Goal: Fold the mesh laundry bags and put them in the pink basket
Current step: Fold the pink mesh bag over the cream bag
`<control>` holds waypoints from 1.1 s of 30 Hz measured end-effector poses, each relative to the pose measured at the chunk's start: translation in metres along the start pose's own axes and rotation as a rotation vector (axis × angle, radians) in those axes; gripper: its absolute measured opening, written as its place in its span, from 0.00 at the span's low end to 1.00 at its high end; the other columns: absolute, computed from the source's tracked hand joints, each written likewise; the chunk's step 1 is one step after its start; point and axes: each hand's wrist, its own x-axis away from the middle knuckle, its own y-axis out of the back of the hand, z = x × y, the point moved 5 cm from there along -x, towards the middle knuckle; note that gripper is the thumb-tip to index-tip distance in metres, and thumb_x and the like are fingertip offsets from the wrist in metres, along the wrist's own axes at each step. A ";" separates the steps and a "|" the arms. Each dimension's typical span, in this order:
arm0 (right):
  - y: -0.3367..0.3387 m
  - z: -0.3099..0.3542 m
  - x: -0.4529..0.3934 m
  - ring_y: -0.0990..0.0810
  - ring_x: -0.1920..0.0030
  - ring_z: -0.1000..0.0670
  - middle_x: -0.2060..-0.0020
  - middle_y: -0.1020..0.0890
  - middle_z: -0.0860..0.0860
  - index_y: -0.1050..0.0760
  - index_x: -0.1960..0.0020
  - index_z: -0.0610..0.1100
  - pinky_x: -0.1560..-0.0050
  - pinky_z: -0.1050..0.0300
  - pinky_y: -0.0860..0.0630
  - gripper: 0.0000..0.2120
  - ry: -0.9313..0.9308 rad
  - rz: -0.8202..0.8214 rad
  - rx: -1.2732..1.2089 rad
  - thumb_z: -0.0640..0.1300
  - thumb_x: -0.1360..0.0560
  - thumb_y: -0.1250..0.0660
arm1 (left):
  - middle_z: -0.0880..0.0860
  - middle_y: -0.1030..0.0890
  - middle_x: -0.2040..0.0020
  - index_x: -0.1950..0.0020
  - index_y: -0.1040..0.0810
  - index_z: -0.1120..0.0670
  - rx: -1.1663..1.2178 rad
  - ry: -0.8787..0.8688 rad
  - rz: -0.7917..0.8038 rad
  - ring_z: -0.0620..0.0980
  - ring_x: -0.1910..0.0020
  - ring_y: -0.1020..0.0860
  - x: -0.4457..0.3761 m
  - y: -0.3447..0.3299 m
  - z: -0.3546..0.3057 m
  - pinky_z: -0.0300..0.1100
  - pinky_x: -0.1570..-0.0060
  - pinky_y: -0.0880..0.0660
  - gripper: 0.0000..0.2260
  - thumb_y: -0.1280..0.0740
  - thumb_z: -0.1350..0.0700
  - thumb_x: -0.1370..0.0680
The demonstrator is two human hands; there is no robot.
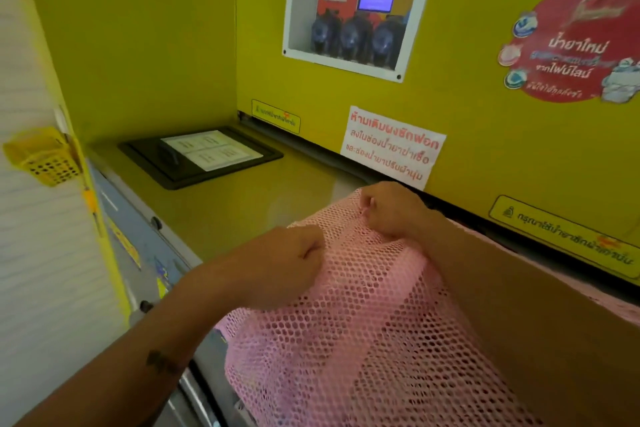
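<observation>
A pink mesh laundry bag point(363, 340) lies spread over the yellow machine top and hangs down toward me past its front edge. My left hand point(294, 260) is clenched on the bag's upper left edge. My right hand point(391, 210) grips the far top edge of the mesh close to the yellow back panel. My right forearm crosses over the right part of the bag and hides it. No pink basket is in view.
The yellow machine top point(242, 204) carries a black lid with a white label point(204, 152) at the back left. An upright yellow panel point(485, 149) with a window and stickers stands right behind the bag. A small yellow perforated basket point(45, 156) hangs on the left wall.
</observation>
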 end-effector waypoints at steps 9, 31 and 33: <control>0.053 -0.033 -0.017 0.20 0.48 0.42 0.46 0.20 0.45 0.27 0.47 0.44 0.52 0.50 0.20 0.10 -0.273 -0.331 -0.038 0.45 0.26 0.31 | 0.47 0.27 0.65 0.49 0.31 0.46 0.010 0.087 -0.049 0.45 0.68 0.30 -0.016 0.033 0.004 0.40 0.69 0.34 0.03 0.40 0.55 0.19; 0.095 -0.132 0.185 0.22 0.42 0.53 0.44 0.22 0.57 0.25 0.37 0.55 0.39 0.49 0.25 0.15 -0.265 0.177 -0.241 0.49 0.23 0.32 | 0.46 0.39 0.22 0.25 0.39 0.40 -0.207 -0.314 0.104 0.51 0.24 0.39 -0.047 -0.066 -0.133 0.57 0.25 0.43 0.24 0.39 0.45 0.20; 0.107 -0.160 0.234 0.22 0.43 0.51 0.46 0.22 0.57 0.24 0.37 0.52 0.39 0.49 0.26 0.14 -0.370 0.156 -0.211 0.47 0.22 0.32 | 0.44 0.42 0.21 0.26 0.39 0.36 -0.145 -0.397 0.292 0.50 0.22 0.44 -0.045 -0.093 -0.160 0.57 0.24 0.44 0.24 0.39 0.41 0.22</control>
